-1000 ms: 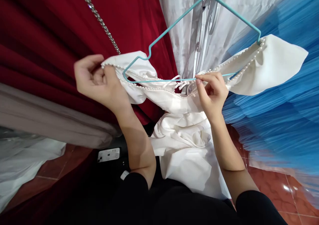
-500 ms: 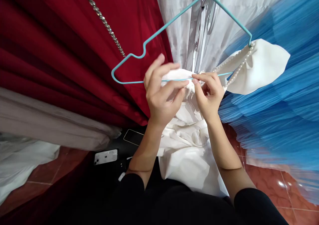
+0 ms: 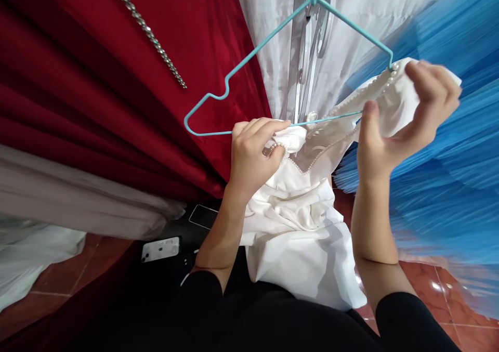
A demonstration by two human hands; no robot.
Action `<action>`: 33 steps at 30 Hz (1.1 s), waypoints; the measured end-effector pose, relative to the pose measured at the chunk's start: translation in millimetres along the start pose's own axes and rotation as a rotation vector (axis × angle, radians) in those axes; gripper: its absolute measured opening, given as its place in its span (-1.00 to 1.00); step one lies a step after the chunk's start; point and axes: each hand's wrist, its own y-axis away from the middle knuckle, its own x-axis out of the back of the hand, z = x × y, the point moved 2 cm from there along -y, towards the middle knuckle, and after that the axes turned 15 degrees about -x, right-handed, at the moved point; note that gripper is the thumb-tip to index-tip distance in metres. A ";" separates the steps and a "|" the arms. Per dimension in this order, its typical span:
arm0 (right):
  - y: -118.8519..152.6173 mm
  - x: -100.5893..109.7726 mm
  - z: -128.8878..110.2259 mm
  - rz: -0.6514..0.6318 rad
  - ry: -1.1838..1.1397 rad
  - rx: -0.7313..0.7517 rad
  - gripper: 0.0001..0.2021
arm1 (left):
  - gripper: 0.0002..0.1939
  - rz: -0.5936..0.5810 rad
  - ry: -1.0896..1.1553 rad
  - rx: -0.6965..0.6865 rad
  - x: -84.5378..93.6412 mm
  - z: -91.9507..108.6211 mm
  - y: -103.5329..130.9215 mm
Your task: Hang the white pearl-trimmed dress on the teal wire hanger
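— So, what have you got in each hand?

— My left hand (image 3: 251, 157) is closed on a bunched part of the white garment (image 3: 296, 227), right where its pearl trim (image 3: 277, 146) curls over my fingers, just under the bottom bar of the teal wire hanger (image 3: 241, 71). My right hand (image 3: 405, 118) is up at the hanger's right corner, thumb and fingers pinched around the garment's other shoulder, which sits over that end of the wire.

— And the left end of the hanger?

— Bare. The notched shoulder on that side has no cloth on it; it stands out against the red velvet dress (image 3: 97, 81).

— Where does the rest of the garment go?

— It hangs down between my forearms in loose folds, in front of my black sleeves.

— What is round about?

— A blue tulle skirt (image 3: 448, 185) is close behind my right hand, sheer white fabric (image 3: 273, 40) behind the hanger's hook, and a beaded strap (image 3: 148, 32) runs across the red dress. Lower left, a grey-beige garment (image 3: 78, 196) hangs beside the red one, and a phone (image 3: 160, 249) lies on something dark near the red tile floor (image 3: 448, 289).
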 end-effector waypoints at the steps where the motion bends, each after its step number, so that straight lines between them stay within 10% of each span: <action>1: -8.5 0.5 9.6 -0.037 0.035 0.041 -0.57 | -0.57 0.000 -0.003 -0.006 0.5 0.0 0.2; 5: -30.8 -1.6 31.8 -0.182 0.006 0.016 -0.61 | -0.67 0.031 -0.051 -0.006 1.7 -2.5 1.3; 14: -62.8 11.4 36.0 -0.027 -0.038 -0.356 -0.66 | -0.87 0.093 -0.073 0.082 3.4 -19.8 -4.9; 22: -26.6 49.3 68.8 -0.148 0.065 -0.643 -0.79 | -0.84 0.089 -0.024 0.151 -2.1 -13.0 -9.5; 29: 22.2 45.6 6.1 -0.711 0.000 -0.360 -0.90 | -0.83 0.076 -0.016 0.180 -11.1 -9.7 -9.9; 33: 34.6 3.6 -23.1 -0.709 -0.145 -0.186 -0.89 | -0.83 0.060 -0.006 0.166 -13.2 -7.7 -7.2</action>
